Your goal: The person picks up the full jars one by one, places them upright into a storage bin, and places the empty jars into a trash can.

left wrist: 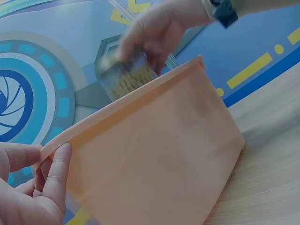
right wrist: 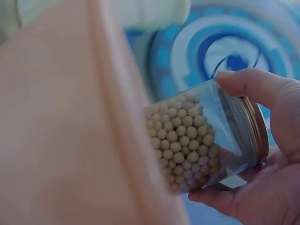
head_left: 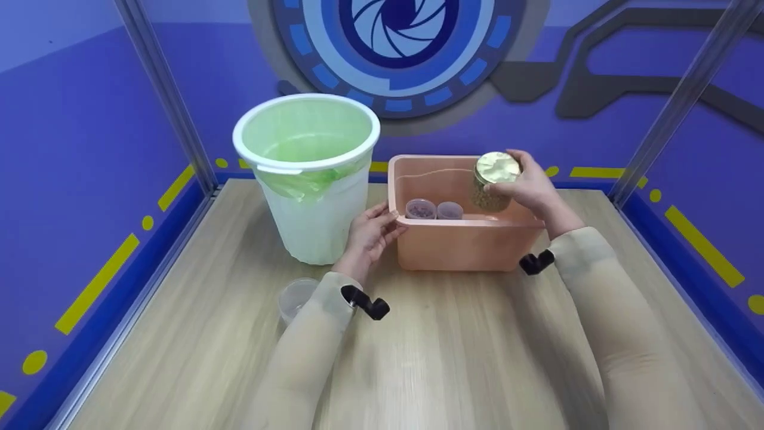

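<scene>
My right hand grips a clear jar with a gold lid, held upright over the right part of a peach-coloured plastic bin. In the right wrist view the jar is partly filled with small round beige balls, and the bin's rim hides its lower end. With thumb and fingers, my left hand pinches the bin's left front corner at the rim. Inside the bin, at the left, stand two small clear round containers; one has dark reddish contents, the other looks pale.
Left of the bin stands a tall white bucket lined with a green bag. A clear round container sits on the wooden table, partly behind my left forearm. Blue walls and metal posts enclose the table.
</scene>
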`<action>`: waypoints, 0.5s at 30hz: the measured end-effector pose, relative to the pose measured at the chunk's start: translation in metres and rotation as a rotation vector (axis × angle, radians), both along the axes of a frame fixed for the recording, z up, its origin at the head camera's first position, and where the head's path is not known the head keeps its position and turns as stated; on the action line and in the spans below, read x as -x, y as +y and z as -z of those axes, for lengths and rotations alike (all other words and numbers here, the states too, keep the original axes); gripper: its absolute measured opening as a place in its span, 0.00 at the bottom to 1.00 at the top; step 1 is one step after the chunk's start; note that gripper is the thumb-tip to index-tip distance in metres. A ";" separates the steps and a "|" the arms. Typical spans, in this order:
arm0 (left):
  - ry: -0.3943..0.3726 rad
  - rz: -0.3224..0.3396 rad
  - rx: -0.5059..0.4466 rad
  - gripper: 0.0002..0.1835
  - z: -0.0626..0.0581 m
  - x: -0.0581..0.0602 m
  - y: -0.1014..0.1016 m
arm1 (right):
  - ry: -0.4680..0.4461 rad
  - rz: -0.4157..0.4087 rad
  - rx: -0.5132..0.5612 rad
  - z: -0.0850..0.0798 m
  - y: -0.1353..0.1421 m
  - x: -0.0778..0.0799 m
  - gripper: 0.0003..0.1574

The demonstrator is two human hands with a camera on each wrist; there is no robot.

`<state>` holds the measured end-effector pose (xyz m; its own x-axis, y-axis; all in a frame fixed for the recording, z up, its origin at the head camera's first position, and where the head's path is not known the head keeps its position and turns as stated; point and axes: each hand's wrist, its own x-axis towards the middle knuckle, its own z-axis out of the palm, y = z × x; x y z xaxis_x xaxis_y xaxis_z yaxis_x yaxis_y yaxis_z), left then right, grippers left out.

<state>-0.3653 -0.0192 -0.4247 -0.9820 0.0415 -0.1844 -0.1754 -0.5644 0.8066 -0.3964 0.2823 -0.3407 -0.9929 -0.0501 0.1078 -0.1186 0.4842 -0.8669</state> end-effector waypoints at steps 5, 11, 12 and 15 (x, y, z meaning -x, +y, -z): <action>-0.011 0.000 0.006 0.27 -0.001 -0.001 0.000 | -0.060 -0.048 -0.162 0.023 0.007 0.021 0.53; -0.022 0.009 0.000 0.27 -0.002 0.000 0.000 | -0.221 -0.167 -0.360 0.037 0.011 0.034 0.51; -0.021 0.008 -0.001 0.27 -0.001 0.000 0.000 | -0.234 -0.186 -0.399 0.039 0.011 0.035 0.50; -0.017 0.007 0.001 0.27 -0.001 0.000 0.000 | -0.257 -0.223 -0.494 0.043 0.010 0.038 0.48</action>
<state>-0.3652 -0.0195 -0.4241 -0.9784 0.0483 -0.2009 -0.1929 -0.5627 0.8038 -0.4345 0.2920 -0.3839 -0.9440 -0.2431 -0.2232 -0.0800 0.8248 -0.5598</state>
